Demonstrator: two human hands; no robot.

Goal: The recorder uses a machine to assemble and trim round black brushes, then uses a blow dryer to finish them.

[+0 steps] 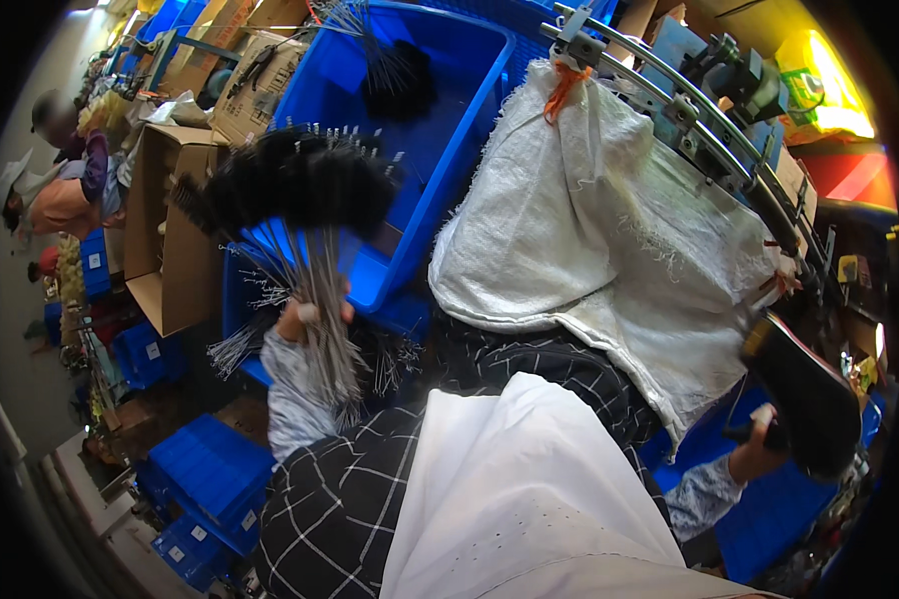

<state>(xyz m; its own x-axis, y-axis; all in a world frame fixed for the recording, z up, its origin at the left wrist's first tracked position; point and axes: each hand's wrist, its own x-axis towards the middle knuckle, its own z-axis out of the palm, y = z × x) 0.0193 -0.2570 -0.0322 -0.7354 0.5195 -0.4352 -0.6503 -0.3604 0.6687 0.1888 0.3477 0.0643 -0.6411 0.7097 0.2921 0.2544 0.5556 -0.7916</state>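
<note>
My left hand (298, 317) is closed around the wire stems of a thick bundle of black-bristled twisted-wire brushes (295, 185). The bristle ends fan out and are blurred over the near left part of a blue plastic bin (474, 110). Inside that bin, toward its far end, lies a smaller bunch of similar brushes (398, 80). Over on the right, my right hand (759, 447) grips the handle of a black hair dryer (804, 394), whose narrower end points up and left. A white woven sack (579, 230) with an orange tie drapes across my knees between the hands.
More wire stems (238, 344) stick out beside my left hand. An open cardboard box (185, 230) stands on the left, with stacked blue bins (205, 469) below it. A metal-railed machine (709, 120) borders the sack at upper right. A co-worker (75, 190) is at far left.
</note>
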